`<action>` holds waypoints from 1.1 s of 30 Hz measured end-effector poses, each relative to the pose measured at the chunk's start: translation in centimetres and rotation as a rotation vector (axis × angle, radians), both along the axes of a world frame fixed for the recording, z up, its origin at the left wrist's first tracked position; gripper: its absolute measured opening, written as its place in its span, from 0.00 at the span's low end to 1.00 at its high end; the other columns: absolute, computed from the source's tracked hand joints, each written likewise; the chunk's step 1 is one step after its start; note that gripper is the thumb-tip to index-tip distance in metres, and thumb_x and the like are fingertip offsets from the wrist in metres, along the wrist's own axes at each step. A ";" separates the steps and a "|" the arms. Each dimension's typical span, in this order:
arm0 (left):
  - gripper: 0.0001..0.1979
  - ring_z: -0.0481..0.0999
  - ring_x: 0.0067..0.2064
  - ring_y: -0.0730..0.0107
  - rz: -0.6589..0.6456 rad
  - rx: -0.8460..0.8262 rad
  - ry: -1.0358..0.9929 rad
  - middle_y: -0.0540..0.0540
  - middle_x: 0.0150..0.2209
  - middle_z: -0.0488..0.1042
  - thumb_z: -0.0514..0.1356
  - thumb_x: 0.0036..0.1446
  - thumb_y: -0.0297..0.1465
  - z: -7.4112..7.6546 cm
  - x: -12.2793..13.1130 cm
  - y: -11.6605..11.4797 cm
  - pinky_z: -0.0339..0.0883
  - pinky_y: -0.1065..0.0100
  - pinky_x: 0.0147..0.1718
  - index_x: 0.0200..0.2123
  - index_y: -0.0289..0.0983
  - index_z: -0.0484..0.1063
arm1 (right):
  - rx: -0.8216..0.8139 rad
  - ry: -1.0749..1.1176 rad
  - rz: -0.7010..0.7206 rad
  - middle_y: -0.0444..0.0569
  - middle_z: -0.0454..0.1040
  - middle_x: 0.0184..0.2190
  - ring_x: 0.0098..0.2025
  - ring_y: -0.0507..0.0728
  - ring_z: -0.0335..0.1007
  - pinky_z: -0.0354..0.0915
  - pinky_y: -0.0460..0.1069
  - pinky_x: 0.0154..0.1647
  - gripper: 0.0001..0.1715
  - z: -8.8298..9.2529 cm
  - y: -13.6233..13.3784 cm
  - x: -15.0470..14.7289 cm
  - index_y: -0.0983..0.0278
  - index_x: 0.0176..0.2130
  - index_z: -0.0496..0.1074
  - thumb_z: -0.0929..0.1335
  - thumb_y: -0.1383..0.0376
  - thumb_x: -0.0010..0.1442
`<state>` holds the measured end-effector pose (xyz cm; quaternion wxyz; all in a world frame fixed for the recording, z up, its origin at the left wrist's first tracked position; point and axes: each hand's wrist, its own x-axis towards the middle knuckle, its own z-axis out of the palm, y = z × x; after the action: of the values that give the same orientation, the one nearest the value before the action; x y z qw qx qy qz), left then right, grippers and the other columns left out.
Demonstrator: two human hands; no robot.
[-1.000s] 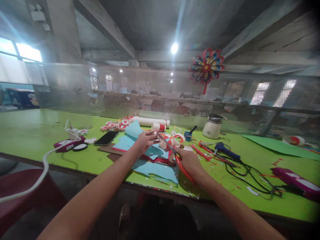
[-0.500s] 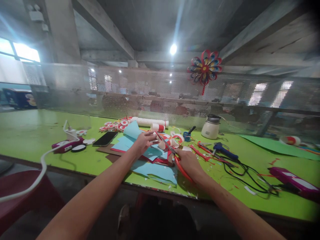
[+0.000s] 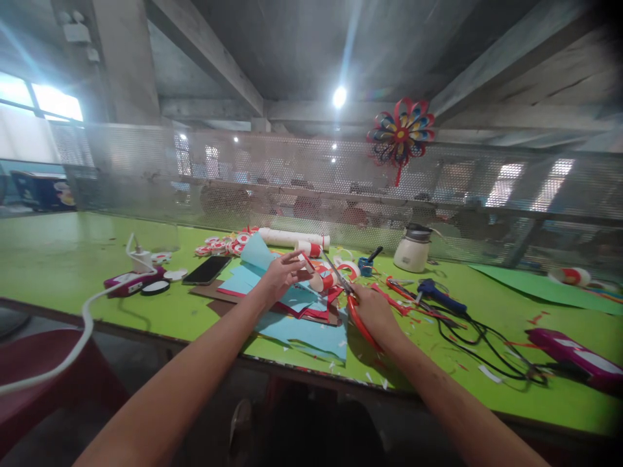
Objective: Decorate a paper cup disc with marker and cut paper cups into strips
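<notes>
Between its fingertips my left hand (image 3: 282, 277) pinches a small red and white paper piece (image 3: 306, 262), above light blue paper sheets (image 3: 243, 280). My right hand (image 3: 374, 311) is closed round the orange handles of a pair of scissors (image 3: 357, 318). The blades point up and to the left, a little right of the paper piece and apart from it. Red and white paper rolls (image 3: 322, 281) lie just behind the hands. Under the blue sheets are red sheets and a brown board (image 3: 209, 297).
A phone (image 3: 207, 270) and purple power strip (image 3: 131, 281) are on the left. To the right are a blue glue gun (image 3: 440, 295) with black cable, a cream jug (image 3: 411, 250), a blue pot (image 3: 365, 266) and green paper (image 3: 525, 283). A mesh screen (image 3: 272, 194) stands behind.
The scissors in my right hand have moved slightly right, away from the paper piece. My left hand still holds that piece. The whole view has shifted slightly.
</notes>
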<state>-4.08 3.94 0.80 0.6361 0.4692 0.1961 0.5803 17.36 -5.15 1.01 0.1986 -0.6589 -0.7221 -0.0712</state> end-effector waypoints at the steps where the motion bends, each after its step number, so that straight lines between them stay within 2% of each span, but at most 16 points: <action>1: 0.21 0.80 0.33 0.63 0.001 0.005 -0.013 0.46 0.32 0.78 0.71 0.42 0.25 0.0 0.0 0.0 0.73 0.54 0.42 0.43 0.36 0.74 | 0.005 0.006 0.012 0.56 0.78 0.44 0.46 0.62 0.73 0.62 0.50 0.43 0.26 0.0 0.0 -0.1 0.64 0.58 0.68 0.62 0.68 0.61; 4: 0.24 0.80 0.33 0.64 0.010 0.016 -0.048 0.46 0.32 0.78 0.71 0.40 0.24 -0.1 0.1 0.1 0.74 0.55 0.41 0.44 0.35 0.74 | 0.025 0.015 0.076 0.55 0.77 0.47 0.50 0.61 0.71 0.61 0.49 0.47 0.28 -0.1 -0.3 -0.4 0.63 0.60 0.66 0.62 0.67 0.61; 8: 0.24 0.80 0.34 0.63 -0.004 0.026 -0.050 0.45 0.32 0.78 0.71 0.41 0.24 -0.2 0.2 0.1 0.74 0.55 0.42 0.45 0.33 0.74 | 0.017 0.007 0.143 0.56 0.77 0.47 0.49 0.62 0.71 0.61 0.49 0.48 0.23 -0.2 -0.8 -0.9 0.65 0.55 0.72 0.64 0.64 0.61; 19: 0.21 0.79 0.35 0.62 0.001 0.017 -0.041 0.43 0.35 0.78 0.71 0.42 0.25 -0.2 0.2 0.2 0.72 0.50 0.45 0.43 0.33 0.75 | -0.018 -0.022 0.141 0.55 0.77 0.49 0.49 0.62 0.73 0.62 0.50 0.47 0.21 0.2 -1.2 -1.1 0.63 0.54 0.72 0.64 0.62 0.63; 26: 0.20 0.79 0.37 0.60 0.002 0.011 -0.049 0.42 0.35 0.79 0.72 0.41 0.25 0.1 0.3 -0.3 0.73 0.52 0.42 0.41 0.32 0.76 | -0.015 -0.022 0.129 0.55 0.78 0.48 0.49 0.62 0.74 0.61 0.50 0.46 0.21 0.2 -1.3 -1.3 0.64 0.54 0.72 0.63 0.63 0.63; 33: 0.17 0.79 0.36 0.61 0.022 0.037 -0.065 0.42 0.34 0.78 0.70 0.43 0.25 0.2 0.6 -0.6 0.72 0.51 0.44 0.40 0.30 0.76 | -0.023 -0.020 0.123 0.55 0.79 0.47 0.47 0.62 0.74 0.61 0.49 0.43 0.19 0.3 -1.5 -1.5 0.63 0.52 0.74 0.63 0.65 0.62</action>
<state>-3.53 3.36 0.98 0.6268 0.4596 0.1697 0.6059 15.85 -6.60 1.34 0.1878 -0.6146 -0.7640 -0.0573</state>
